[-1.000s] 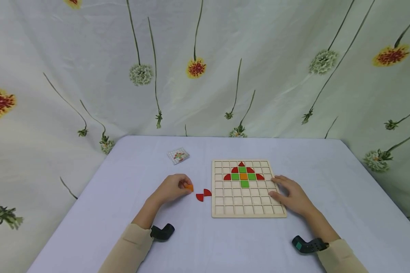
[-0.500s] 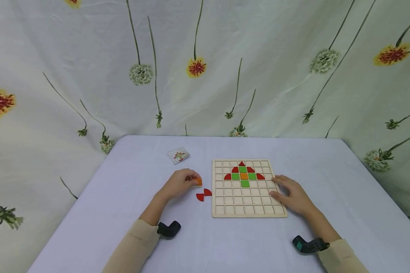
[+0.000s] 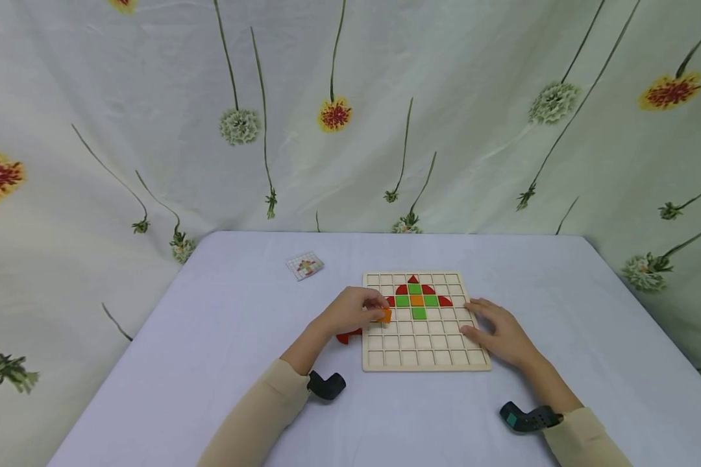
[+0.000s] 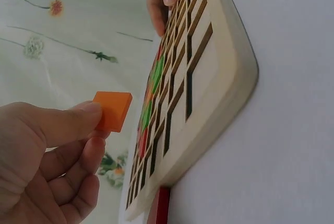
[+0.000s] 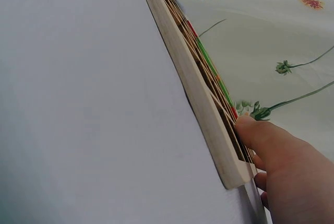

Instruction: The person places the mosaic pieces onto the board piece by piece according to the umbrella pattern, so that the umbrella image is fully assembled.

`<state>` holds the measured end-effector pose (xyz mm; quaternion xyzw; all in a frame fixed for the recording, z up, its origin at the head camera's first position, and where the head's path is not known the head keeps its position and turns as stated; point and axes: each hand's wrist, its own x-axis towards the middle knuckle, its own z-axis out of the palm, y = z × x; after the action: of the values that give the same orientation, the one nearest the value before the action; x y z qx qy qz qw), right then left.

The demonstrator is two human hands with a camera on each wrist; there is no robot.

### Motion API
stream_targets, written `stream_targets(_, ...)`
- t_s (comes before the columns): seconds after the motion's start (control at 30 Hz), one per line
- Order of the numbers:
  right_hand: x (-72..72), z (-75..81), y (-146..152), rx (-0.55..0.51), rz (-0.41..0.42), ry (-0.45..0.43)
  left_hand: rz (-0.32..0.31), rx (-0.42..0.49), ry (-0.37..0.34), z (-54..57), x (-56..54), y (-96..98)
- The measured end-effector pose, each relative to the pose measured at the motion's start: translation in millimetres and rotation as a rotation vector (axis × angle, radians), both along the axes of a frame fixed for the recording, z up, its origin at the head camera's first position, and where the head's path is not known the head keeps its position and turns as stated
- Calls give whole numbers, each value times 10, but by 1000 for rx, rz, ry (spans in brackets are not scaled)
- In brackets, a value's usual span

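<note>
My left hand (image 3: pixel 355 310) pinches an orange square tile (image 4: pixel 113 110) between thumb and fingers, above the left side of the wooden grid board (image 3: pixel 426 360). On the board, green square tiles (image 3: pixel 418 314), an orange square tile (image 3: pixel 417 301), a red triangle tile (image 3: pixel 413 279) and several red quarter-round tiles (image 3: pixel 444 301) lie in the grid's upper part. My right hand (image 3: pixel 502 334) rests on the board's right edge, thumb on top, as the right wrist view shows. Two red quarter-round tiles (image 3: pixel 343 338) lie left of the board, partly hidden behind my left hand.
A small pattern card (image 3: pixel 305 266) printed with a coloured grid picture lies at the back left of the white-covered table (image 3: pixel 420 421). Behind the table hangs a flowered cloth (image 3: pixel 350 168). A black band with a device (image 3: pixel 327 386) is worn on each wrist.
My left hand has carried the orange square tile rightward, from beside the red quarter-rounds to over the board's left part. The right hand and the board have stayed in place.
</note>
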<state>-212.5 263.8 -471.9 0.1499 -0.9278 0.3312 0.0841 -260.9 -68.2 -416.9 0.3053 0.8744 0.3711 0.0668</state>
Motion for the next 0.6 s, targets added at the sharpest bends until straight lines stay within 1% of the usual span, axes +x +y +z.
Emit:
stream_targets(0.03, 1, 3, 1, -3, 1, -1, -12, 7, 1, -1, -1, 41)
stream_targets(0.27, 2, 10, 0, -12, 4, 3, -34, 7, -7, -17, 27, 306)
stream_targets(0.4, -4, 8, -1, -3, 2, 5, -49, 31, -7, -31, 32, 425)
stream_targets(0.53, -7, -2, 2, 4, -3, -2, -40, 32, -2, -62, 40, 529)
stream_targets(0.6, -6, -11, 5, 6, -7, -4, -26, 36, -1, -80, 55, 575)
